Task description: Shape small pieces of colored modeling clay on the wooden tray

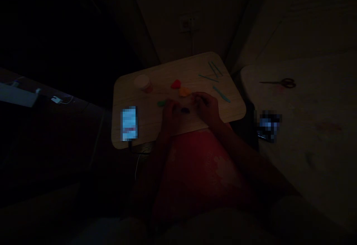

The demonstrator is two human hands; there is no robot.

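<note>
A phone (129, 123) lies near the left corner of the wooden desk (170, 74), its screen lit and blurred, and a white cable (137, 166) hangs below that edge. A wall socket (187, 23) sits on the wall behind. To the right is what looks like a bed (312, 155), though the dim light makes it hard to be sure, with scissors (281, 83) lying on it and a second phone (268, 126) at its edge. Far left, a small white plug (56, 99) shows in the dark.
</note>
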